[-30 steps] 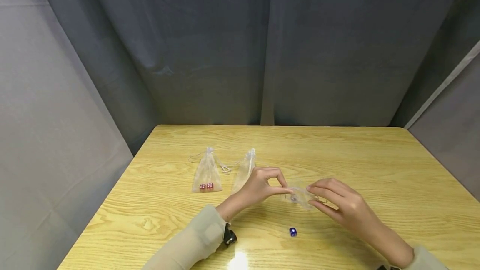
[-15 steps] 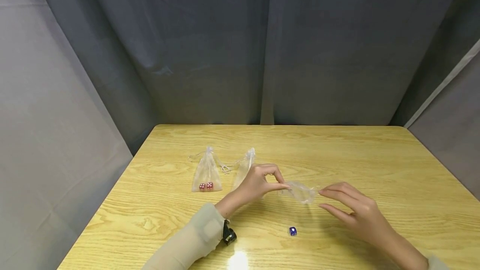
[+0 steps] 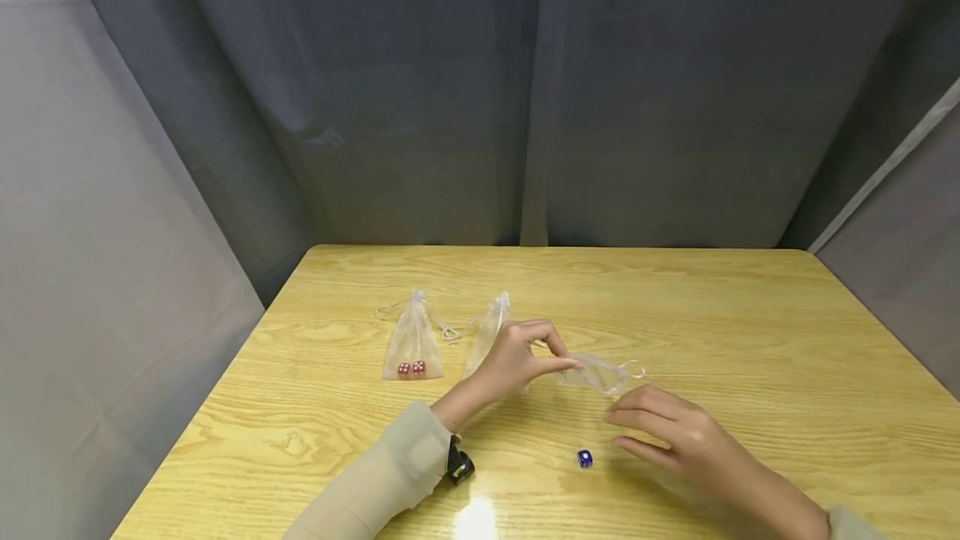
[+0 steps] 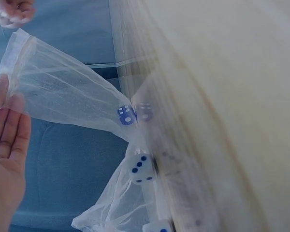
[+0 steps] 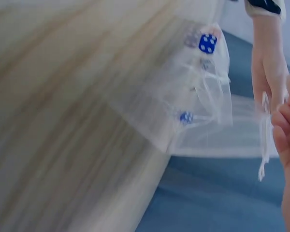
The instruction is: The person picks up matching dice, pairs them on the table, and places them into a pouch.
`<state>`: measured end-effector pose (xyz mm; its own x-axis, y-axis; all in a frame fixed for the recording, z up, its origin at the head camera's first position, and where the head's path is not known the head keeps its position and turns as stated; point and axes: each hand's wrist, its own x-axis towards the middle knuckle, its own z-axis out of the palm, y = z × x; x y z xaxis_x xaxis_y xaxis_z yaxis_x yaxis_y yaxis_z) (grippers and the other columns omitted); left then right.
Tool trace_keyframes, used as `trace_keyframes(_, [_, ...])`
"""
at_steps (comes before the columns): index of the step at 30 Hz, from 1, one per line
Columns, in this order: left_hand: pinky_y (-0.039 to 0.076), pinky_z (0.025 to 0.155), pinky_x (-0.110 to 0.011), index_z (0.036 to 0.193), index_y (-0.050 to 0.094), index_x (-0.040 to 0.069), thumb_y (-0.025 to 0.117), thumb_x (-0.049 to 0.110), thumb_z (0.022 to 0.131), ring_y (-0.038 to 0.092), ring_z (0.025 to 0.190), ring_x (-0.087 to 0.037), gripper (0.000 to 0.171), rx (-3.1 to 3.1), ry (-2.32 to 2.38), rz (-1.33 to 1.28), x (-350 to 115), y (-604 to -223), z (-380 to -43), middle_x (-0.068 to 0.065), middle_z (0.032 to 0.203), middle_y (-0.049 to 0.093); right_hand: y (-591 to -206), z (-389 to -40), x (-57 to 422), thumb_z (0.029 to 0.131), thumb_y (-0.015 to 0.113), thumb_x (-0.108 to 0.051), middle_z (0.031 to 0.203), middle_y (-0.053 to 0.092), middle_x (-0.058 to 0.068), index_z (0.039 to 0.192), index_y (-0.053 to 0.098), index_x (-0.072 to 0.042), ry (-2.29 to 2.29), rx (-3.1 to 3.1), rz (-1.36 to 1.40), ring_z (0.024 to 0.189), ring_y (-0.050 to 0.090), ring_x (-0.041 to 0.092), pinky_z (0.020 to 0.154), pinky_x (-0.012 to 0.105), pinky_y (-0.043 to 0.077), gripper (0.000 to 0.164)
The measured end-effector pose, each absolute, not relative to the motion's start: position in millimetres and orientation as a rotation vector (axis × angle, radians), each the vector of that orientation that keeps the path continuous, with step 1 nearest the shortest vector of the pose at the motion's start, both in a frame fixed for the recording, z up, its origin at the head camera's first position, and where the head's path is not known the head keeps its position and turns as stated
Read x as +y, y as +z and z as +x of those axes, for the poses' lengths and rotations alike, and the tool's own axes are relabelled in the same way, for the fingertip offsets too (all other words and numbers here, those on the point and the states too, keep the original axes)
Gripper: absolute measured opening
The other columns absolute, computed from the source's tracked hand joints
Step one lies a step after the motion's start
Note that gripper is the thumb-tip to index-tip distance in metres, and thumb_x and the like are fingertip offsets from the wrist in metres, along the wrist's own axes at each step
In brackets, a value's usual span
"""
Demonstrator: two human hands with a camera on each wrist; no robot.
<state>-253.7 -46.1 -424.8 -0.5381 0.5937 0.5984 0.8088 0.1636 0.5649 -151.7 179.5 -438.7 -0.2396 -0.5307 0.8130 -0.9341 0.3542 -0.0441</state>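
My left hand pinches the upper edge of a sheer white drawstring bag between thumb and fingers, holding it tilted. In the left wrist view a blue die sits in the bag's bottom corner. My right hand hovers just right of the bag, fingers loosely bent, nothing seen between them. A loose blue die lies on the table in front of the hands. Behind my left hand, partly hidden, lies another sheer bag; white dice with blue dots show in it in the left wrist view.
A third sheer bag, drawn closed at its neck, lies at the left with two red dice inside. All stand on a wooden table, with a dark curtain behind its far edge.
My right hand has let go of the bag, drawn back to the right, then come forward and left toward the loose blue die. My left hand keeps its pinch on the bag.
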Motion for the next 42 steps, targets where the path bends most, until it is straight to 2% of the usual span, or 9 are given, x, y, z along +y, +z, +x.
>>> trace_keyframes(4, [0.056, 0.075, -0.017, 0.075, 0.066, 0.007, 0.082, 0.01, 0.076, 0.068, 0.072, -0.014, 0.016, -2.19, -1.301, -1.368, -45.9, -423.7, -254.4, -0.005, 0.074, 0.072, -442.1, -153.6, 172.3, 0.093, 0.067, -0.022, 0.102, 0.069, -0.002, 0.108, 0.071, -0.011, 0.695, -1.977, 1.417, 0.091, 0.066, 0.009, 0.09, 0.01, 0.051, 0.019])
trace_keyframes(8, [0.054, 0.074, -0.013, 0.075, 0.066, 0.008, 0.082, 0.011, 0.077, 0.068, 0.073, -0.014, 0.016, -2.189, -1.287, -1.369, -46.1, -422.8, -254.9, -0.005, 0.074, 0.072, -444.9, -154.9, 169.2, 0.082, 0.078, -0.017, 0.104, 0.069, -0.005, 0.108, 0.071, -0.014, 0.663, -2.073, 1.492, 0.094, 0.065, 0.006, 0.09, 0.009, 0.05, 0.027])
trace_keyframes(11, [0.056, 0.075, -0.016, 0.075, 0.067, 0.008, 0.082, 0.011, 0.077, 0.068, 0.073, -0.013, 0.015, -2.191, -1.283, -1.368, -46.2, -422.0, -254.9, -0.004, 0.074, 0.072, -447.0, -155.8, 168.3, 0.076, 0.082, -0.016, 0.104, 0.069, -0.007, 0.107, 0.071, -0.016, 0.61, -2.137, 1.504, 0.095, 0.065, 0.003, 0.089, 0.009, 0.05, 0.033])
trace_keyframes(16, [0.059, 0.075, -0.026, 0.075, 0.067, 0.007, 0.082, 0.01, 0.077, 0.068, 0.073, -0.014, 0.015, -2.198, -1.284, -1.377, -46.4, -421.6, -255.1, -0.005, 0.075, 0.072, -451.5, -159.9, 167.3, 0.075, 0.083, -0.018, 0.101, 0.069, -0.008, 0.106, 0.072, -0.016, 0.481, -2.148, 1.524, 0.092, 0.065, 0.003, 0.083, 0.01, 0.051, 0.033])
trace_keyframes(22, [0.055, 0.074, -0.016, 0.076, 0.067, 0.008, 0.082, 0.01, 0.077, 0.068, 0.074, -0.013, 0.014, -2.217, -1.292, -1.373, -46.8, -421.5, -253.9, -0.004, 0.076, 0.073, -454.8, -163.2, 166.4, 0.073, 0.084, -0.02, 0.097, 0.071, -0.009, 0.102, 0.073, -0.016, 0.347, -2.165, 1.542, 0.087, 0.066, 0.004, 0.079, 0.014, 0.054, 0.032])
trace_keyframes(30, [0.054, 0.071, -0.016, 0.075, 0.067, 0.008, 0.082, 0.009, 0.077, 0.067, 0.074, -0.013, 0.015, -2.221, -1.298, -1.371, -48.4, -423.4, -253.2, -0.004, 0.076, 0.073, -456.8, -165.0, 163.4, 0.068, 0.086, -0.02, 0.09, 0.069, -0.014, 0.092, 0.072, -0.02, 0.271, -2.187, 1.529, 0.081, 0.062, -0.001, 0.075, 0.011, 0.051, 0.028])
trace_keyframes(37, [0.051, 0.073, -0.01, 0.075, 0.067, 0.008, 0.081, 0.01, 0.077, 0.067, 0.073, -0.012, 0.015, -2.213, -1.281, -1.401, -49.8, -422.4, -252.2, -0.004, 0.075, 0.072, -454.2, -163.6, 164.3, 0.073, 0.083, -0.019, 0.092, 0.07, -0.011, 0.094, 0.072, -0.018, 0.404, -2.137, 1.501, 0.084, 0.065, 0.003, 0.078, 0.013, 0.053, 0.024])
trace_keyframes(42, [0.052, 0.074, -0.01, 0.075, 0.067, 0.007, 0.082, 0.01, 0.077, 0.067, 0.073, -0.012, 0.015, -2.208, -1.272, -1.392, -51.9, -422.4, -251.6, -0.004, 0.075, 0.072, -446.6, -157.6, 167.8, 0.086, 0.075, -0.022, 0.097, 0.069, -0.009, 0.098, 0.072, -0.016, 0.628, -2.077, 1.43, 0.087, 0.066, 0.005, 0.083, 0.011, 0.052, 0.013])
